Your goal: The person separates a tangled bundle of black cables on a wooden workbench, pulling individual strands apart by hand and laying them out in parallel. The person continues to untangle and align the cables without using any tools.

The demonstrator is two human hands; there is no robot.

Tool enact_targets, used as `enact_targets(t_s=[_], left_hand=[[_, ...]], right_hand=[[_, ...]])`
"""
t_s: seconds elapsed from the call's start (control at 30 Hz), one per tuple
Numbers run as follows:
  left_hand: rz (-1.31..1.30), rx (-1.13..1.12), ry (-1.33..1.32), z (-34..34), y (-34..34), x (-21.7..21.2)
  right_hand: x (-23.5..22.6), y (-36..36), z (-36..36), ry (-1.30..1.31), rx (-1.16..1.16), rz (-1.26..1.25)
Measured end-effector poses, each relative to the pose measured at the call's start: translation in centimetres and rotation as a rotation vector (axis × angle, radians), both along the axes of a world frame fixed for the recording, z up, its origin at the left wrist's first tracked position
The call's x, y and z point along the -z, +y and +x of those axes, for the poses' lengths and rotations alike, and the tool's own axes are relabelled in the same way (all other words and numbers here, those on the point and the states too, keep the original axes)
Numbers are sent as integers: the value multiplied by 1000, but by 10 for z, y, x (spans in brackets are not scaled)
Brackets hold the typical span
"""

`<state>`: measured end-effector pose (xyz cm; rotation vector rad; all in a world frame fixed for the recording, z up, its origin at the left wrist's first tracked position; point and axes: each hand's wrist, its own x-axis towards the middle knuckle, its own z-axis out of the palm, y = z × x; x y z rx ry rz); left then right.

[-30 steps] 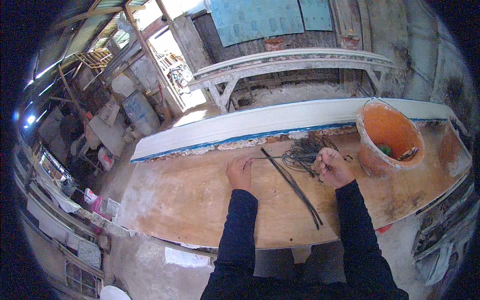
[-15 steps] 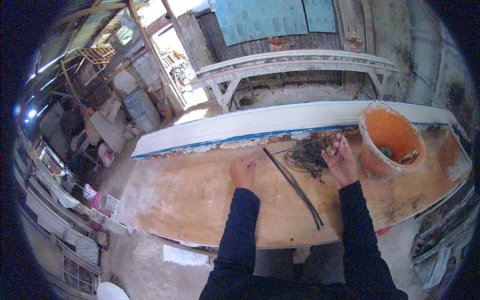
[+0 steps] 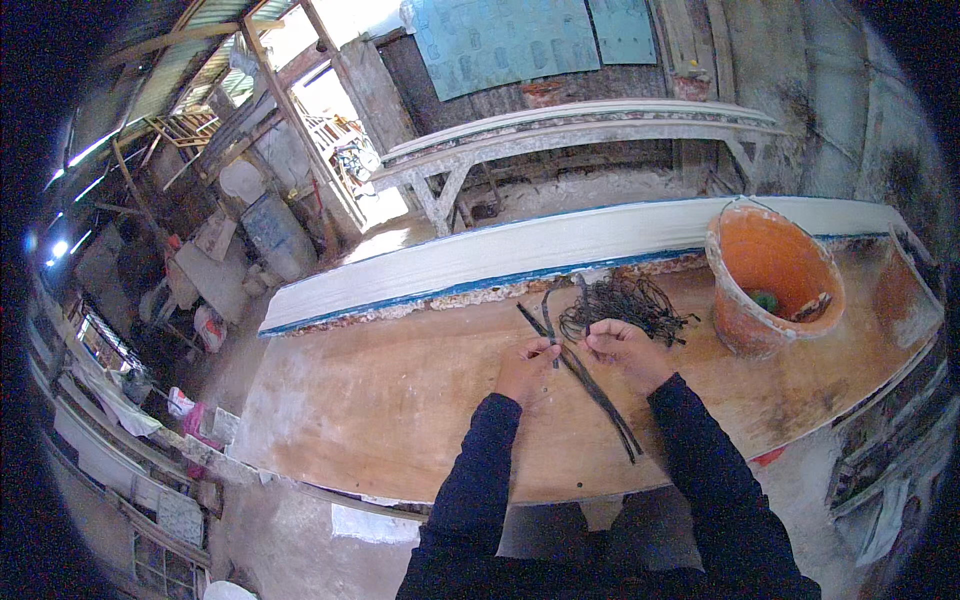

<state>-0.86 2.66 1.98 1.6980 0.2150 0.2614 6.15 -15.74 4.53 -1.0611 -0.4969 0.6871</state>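
My left hand [image 3: 528, 370] is closed in a pinch on a thin black strip [image 3: 548, 312], whose free end sticks up past the fingertips. Close by on the right, my right hand [image 3: 628, 354] also pinches a narrow dark strip [image 3: 584, 298]; whether both belong to one piece I cannot tell. Beneath and between the hands, long black strips [image 3: 603, 405] lie slantwise on the wooden board [image 3: 360, 400]. A tangled bundle of black strands [image 3: 645, 306] rests just beyond my right hand.
An orange bucket [image 3: 728, 310] smeared with white stands right of the bundle, with a green item inside. Along the board's far side runs a long white moulding [image 3: 480, 248] with a blue edge. A second orange container [image 3: 908, 300] is at the far right. Behind stands a whitish bench [image 3: 600, 135].
My right hand has come left and down, away from the bundle, while my left hand has shifted right. Both now pinch dark strips close together. The view has tilted slightly.
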Motion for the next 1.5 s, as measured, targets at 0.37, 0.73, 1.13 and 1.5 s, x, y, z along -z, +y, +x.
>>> enact_targets(t_s=[0.37, 0.73, 1.13, 1.5], left_hand=[[-48, 170, -25, 0, -15, -2], [-41, 226, -80, -3, -14, 0], [-152, 227, -34, -1, -14, 6], [-118, 189, -19, -4, -20, -3]], right_hand=[[19, 5, 6, -189, 86, -160], [14, 11, -5, -376, 157, -250], [27, 14, 2, -460, 246, -252], [9, 12, -13, -565, 275, -318]])
